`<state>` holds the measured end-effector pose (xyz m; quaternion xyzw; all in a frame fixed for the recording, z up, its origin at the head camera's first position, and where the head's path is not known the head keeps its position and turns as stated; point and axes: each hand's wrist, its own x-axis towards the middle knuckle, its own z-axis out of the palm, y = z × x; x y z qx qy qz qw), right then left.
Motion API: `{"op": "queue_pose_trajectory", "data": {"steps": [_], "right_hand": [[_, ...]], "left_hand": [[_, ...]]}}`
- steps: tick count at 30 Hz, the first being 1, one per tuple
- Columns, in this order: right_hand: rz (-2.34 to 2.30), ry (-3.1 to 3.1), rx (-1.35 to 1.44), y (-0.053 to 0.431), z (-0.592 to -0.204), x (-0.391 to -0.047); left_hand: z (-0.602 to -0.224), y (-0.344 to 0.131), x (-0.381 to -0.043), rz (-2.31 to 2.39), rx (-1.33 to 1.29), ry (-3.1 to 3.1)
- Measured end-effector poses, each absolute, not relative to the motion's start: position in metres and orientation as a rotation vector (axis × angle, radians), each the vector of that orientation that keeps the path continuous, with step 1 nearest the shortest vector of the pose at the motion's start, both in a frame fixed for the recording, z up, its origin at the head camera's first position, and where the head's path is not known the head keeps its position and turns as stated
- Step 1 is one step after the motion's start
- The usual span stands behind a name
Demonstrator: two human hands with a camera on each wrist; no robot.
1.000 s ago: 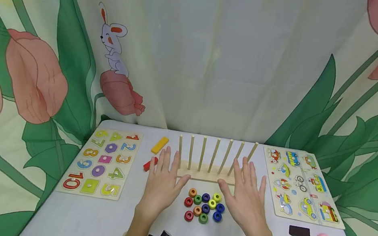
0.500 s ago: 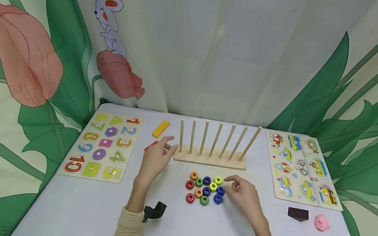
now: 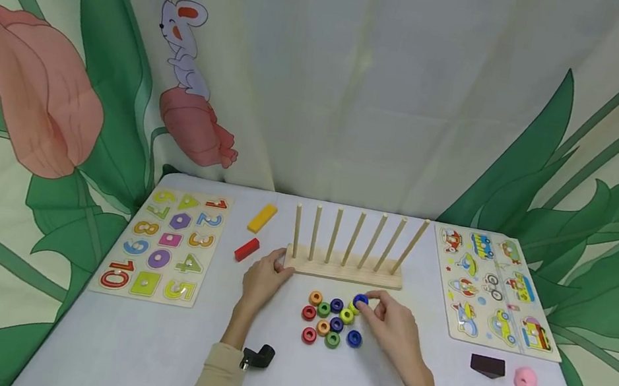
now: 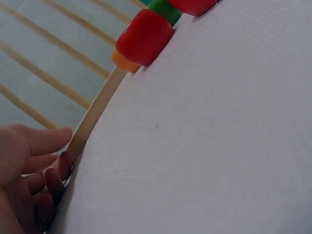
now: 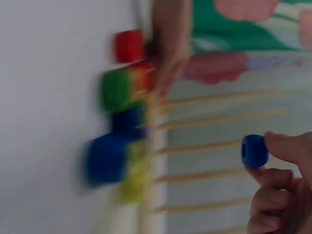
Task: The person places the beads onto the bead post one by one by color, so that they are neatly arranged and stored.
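Apart above a white-clothed table [image 3: 140, 361], my right hand [image 3: 395, 322] pinches a glossy blue, bead-like ring [image 3: 360, 301] between thumb and finger, a hold that leaves its hole uncovered and lifts it clear of the loose red, orange, green, blue and yellow rings [image 3: 335, 329]. My left hand [image 3: 263, 279] grips the left end of a pale wooden rack [image 3: 343, 269] with seven pegs, apparently to steady it just behind the cluster.
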<state>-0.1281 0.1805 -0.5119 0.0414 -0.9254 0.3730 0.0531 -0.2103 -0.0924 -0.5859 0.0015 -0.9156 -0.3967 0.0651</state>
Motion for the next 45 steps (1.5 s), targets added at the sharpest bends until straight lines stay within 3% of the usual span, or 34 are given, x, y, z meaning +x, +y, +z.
{"op": "queue_pose_trajectory", "data": {"steps": [9, 15, 22, 29, 35, 40, 45], "right_hand": [[1.309, -2.458, 0.492, 0.109, -0.412, -0.189], [1.187, -2.544, 0.579, 0.076, -0.400, -0.222], [1.077, -2.587, 0.617, 0.063, -0.401, -0.234], [1.366, -2.423, 0.560, 0.101, -0.424, -0.204], [1.575, -2.533, 0.264, 0.156, -0.481, -0.149], [1.580, -2.699, 0.031, 0.179, -0.519, -0.118], [1.516, -2.805, 0.012, 0.187, -0.537, -0.100]], "left_hand": [[-0.590, -0.092, -0.204, -1.210, 0.071, -2.792], [-0.589, -0.093, -0.202, -1.223, 0.051, -2.793], [-0.580, -0.094, -0.212, -1.187, 0.008, -2.745], [-0.585, -0.091, -0.210, -1.203, 0.083, -2.763], [-0.587, -0.090, -0.208, -1.193, 0.083, -2.780], [-0.583, -0.092, -0.211, -1.200, 0.092, -2.777], [-0.582, -0.093, -0.212, -1.194, 0.095, -2.777]]}}
